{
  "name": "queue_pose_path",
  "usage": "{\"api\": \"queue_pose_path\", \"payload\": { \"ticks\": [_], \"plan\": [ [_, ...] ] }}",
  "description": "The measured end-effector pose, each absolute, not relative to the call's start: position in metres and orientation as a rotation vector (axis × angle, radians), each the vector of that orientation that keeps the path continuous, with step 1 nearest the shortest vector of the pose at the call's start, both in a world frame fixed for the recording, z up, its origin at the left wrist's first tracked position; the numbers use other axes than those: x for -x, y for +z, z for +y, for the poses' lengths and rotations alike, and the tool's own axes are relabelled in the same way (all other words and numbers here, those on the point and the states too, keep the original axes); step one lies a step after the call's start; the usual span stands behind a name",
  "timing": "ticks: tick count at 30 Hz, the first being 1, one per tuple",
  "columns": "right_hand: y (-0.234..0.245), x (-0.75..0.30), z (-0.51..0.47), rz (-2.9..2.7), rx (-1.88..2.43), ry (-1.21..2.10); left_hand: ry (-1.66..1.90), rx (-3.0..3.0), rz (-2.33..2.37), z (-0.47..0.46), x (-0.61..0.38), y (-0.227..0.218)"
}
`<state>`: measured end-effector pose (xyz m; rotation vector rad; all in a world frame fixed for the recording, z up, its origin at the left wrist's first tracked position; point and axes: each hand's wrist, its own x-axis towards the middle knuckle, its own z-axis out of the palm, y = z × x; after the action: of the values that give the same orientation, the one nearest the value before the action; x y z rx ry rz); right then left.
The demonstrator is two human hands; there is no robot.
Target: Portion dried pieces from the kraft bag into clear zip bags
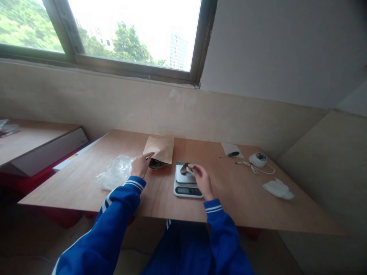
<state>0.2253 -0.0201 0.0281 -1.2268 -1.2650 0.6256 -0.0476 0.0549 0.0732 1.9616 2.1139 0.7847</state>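
Note:
My left hand (140,165) is closed on the edge of a brown paper bag (162,148). The bag lies on the table with its mouth towards me, and dark pieces that I cannot make out clearly show inside. To the right of the bag stands a white kitchen scale (178,190) with a metal plate and a small display. Over that plate, my right hand (203,181) pinches a brown piece with a pale end that looks like a dried mushroom (190,167). Another dark brown curved piece (184,169) is beside it, on or just above the plate.
Crumpled clear plastic (116,172) lies left of my left hand. Towards the right are a screwdriver (233,154) on white paper (226,148), a white dome camera (257,160) with its cable, and a white crumpled bag (278,189). A wall and window border the table's far side.

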Motion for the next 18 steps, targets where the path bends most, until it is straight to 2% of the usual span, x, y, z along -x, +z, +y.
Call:
{"api": "queue_pose_path", "payload": {
  "ticks": [5,10,18],
  "plan": [
    [0.028,-0.233,-0.031,-1.341,1.254,0.563,0.757,-1.97,2.106,0.057,0.049,0.068],
    [0.034,-0.238,-0.042,-1.508,1.341,0.332,0.772,-1.957,2.102,0.056,0.046,0.081],
    [0.036,-0.228,-0.054,-1.678,1.429,0.166,0.84,-1.987,2.177,0.047,0.041,0.108]
  ]
}}
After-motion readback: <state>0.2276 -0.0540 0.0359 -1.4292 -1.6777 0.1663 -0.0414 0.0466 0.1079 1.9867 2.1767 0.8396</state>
